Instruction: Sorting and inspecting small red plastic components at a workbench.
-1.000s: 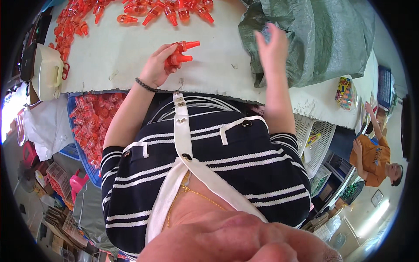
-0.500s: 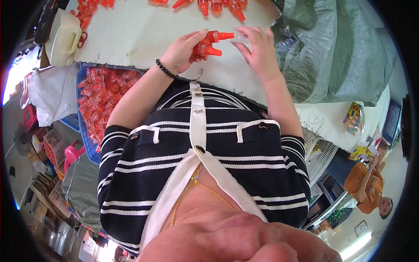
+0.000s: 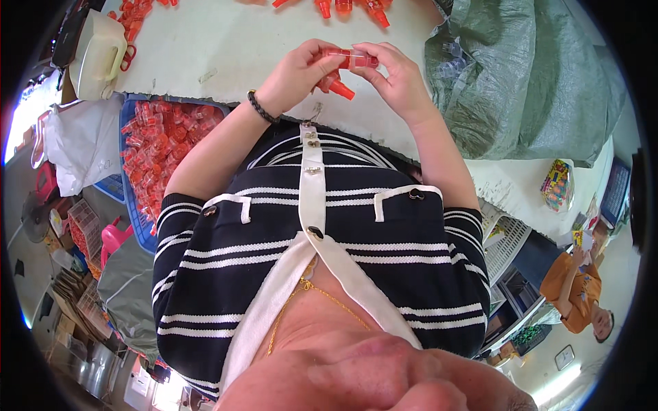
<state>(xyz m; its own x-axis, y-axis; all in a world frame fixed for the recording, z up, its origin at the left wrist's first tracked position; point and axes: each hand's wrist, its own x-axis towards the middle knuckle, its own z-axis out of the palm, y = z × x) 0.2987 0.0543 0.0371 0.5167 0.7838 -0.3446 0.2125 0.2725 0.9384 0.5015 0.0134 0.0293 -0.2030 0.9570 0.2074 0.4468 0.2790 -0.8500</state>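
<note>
- Nozzle piece (image 3: 340, 59), red, is held above the bench (image 3: 226, 51), a clear cover (image 3: 364, 60) over its tip.
- Your left hand (image 3: 298, 72) grips it along with a second red piece (image 3: 338, 88) pointing down and right.
- Your right hand (image 3: 401, 79) pinches the clear cover.
- Green sack (image 3: 514, 89): on the bench, to the right.

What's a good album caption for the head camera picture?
Left hand grips pointed red plastic pieces while the right hand holds a clear plastic cap over one, above a white table.
</note>
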